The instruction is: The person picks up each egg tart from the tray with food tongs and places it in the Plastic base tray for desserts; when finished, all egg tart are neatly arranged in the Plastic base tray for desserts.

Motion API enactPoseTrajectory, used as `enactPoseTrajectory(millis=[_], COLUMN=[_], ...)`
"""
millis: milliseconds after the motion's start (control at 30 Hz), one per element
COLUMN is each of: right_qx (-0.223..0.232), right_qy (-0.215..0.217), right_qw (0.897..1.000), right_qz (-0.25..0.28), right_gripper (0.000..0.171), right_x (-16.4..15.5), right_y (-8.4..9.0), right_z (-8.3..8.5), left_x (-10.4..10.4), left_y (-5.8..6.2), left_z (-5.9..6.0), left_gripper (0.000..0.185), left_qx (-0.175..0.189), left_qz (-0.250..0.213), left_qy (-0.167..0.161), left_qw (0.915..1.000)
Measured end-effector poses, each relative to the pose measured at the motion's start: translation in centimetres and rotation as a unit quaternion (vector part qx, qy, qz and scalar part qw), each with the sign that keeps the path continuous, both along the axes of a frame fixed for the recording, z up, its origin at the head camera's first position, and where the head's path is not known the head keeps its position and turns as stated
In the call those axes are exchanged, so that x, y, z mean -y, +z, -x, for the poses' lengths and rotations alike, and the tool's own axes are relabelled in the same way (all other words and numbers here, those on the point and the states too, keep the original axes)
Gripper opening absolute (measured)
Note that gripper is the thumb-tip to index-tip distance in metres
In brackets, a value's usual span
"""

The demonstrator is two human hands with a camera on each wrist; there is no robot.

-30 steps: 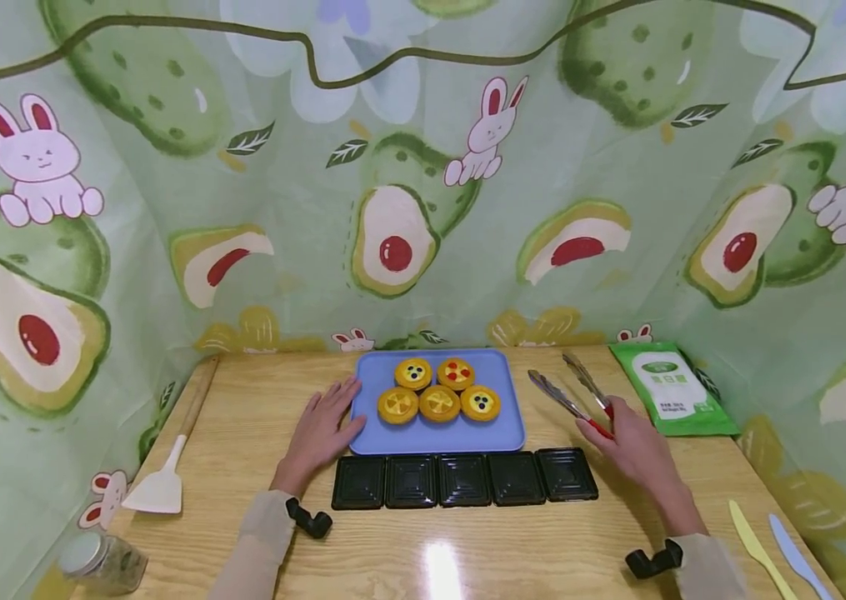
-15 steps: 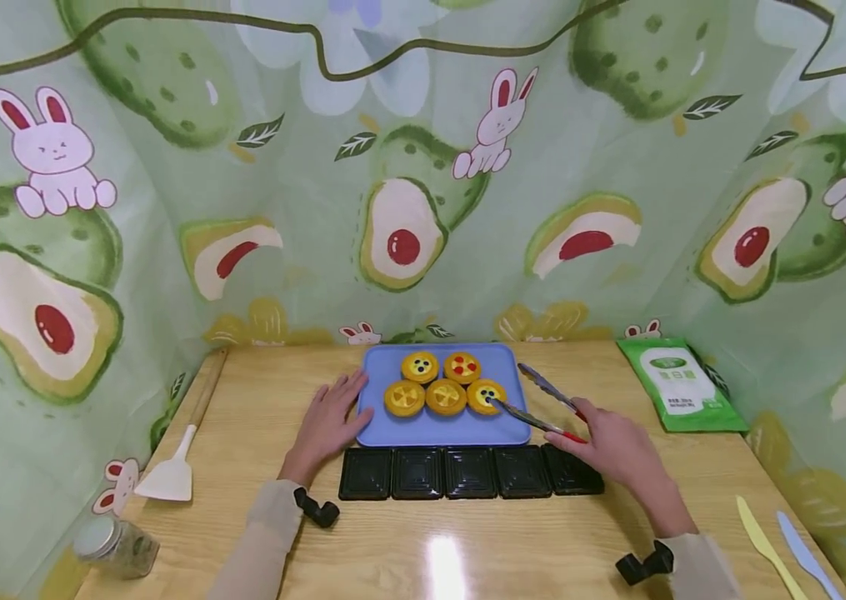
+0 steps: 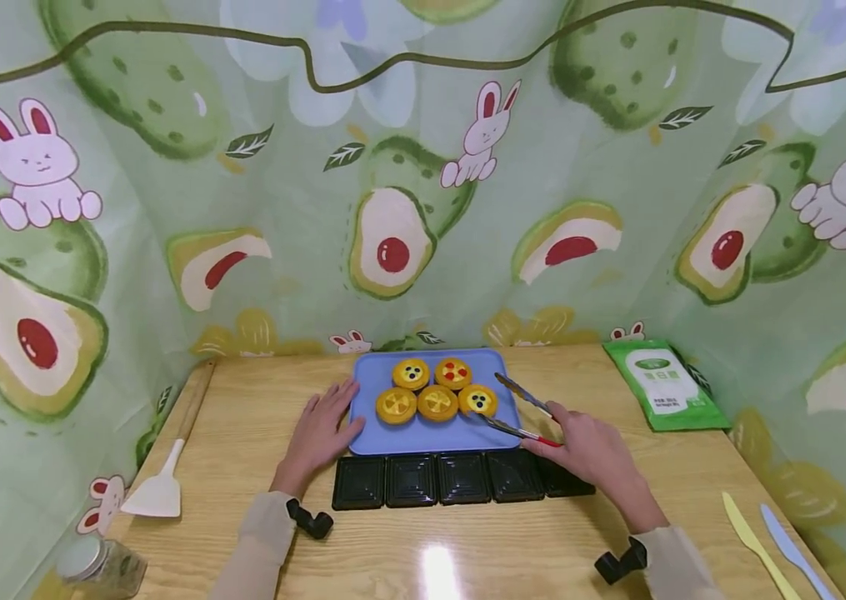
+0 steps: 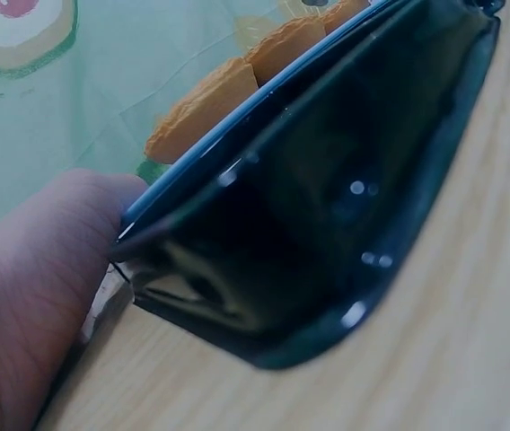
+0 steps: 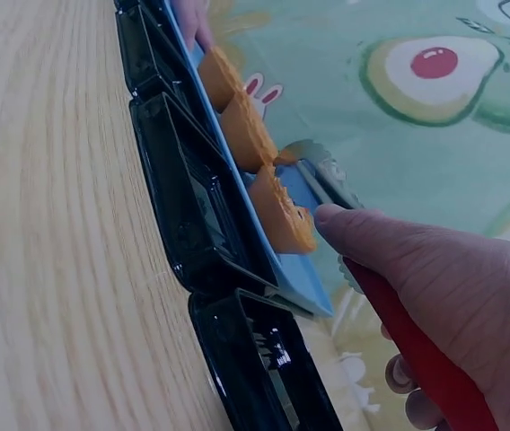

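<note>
My right hand (image 3: 589, 454) grips red-handled metal tongs (image 5: 430, 355), whose arms are spread over the right end of a blue tray (image 3: 392, 440). One tong tip is at the near side of the front-right egg tart (image 3: 478, 395), topped with dark berries; the other arm reaches past its right side. Several more egg tarts (image 3: 396, 405) sit on the tray in two rows, with red, yellow or dark fruit toppings. My left hand (image 3: 320, 435) lies with fingers extended along the tray's left edge, thumb at the rim.
Several square black plastic boxes (image 3: 463, 480) line up in front of the tray. A white-headed spatula (image 3: 160, 492) and a glass jar (image 3: 115, 571) stand left. At right are a green-white packet (image 3: 666, 387), a yellow knife (image 3: 756, 546) and a blue knife (image 3: 793, 546).
My right hand has moved left with the tongs, from beside the tray to over its right end, bringing the tong arms around the front-right tart. My left hand stays at the tray edge.
</note>
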State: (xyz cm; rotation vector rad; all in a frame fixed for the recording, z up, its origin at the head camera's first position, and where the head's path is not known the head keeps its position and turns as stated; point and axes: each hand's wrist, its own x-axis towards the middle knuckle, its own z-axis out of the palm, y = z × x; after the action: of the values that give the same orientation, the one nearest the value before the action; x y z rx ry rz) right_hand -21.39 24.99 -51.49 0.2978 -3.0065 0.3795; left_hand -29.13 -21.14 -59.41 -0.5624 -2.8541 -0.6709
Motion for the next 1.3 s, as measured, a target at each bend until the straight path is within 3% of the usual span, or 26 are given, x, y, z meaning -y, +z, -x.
enactPoseTrajectory(millis=[267,600,867,1300], right_qx=[0.002,-0.023,0.009,0.012], right_qy=[0.005,0.023,0.030,0.030], right_qw=[1.000,0.999,0.999,0.999], right_qz=[-0.003,-0.013,-0.017,-0.024], right_gripper=[0.084,0.068,0.066,0.059], right_x=[0.2,0.0,0.3,1.1], right_y=[-0.2,-0.3,-0.6,-1.3], right_z=[0.2,0.8,1.0,1.3], left_x=[-0.3,-0.5,-0.4,-0.1], left_y=[0.3,0.4,0.3,0.1], left_z=[0.1,0.2,-0.3,-0.3], left_gripper=[0.072,0.072,0.071,0.073], left_qx=[-0.001,0.004,0.008,0.013], left_qz=[-0.003,-0.002,-0.007,-0.001], left_qy=[-0.002,0.000,0.006,0.009], left_qw=[1.0000,1.0000,0.9999,0.9999])
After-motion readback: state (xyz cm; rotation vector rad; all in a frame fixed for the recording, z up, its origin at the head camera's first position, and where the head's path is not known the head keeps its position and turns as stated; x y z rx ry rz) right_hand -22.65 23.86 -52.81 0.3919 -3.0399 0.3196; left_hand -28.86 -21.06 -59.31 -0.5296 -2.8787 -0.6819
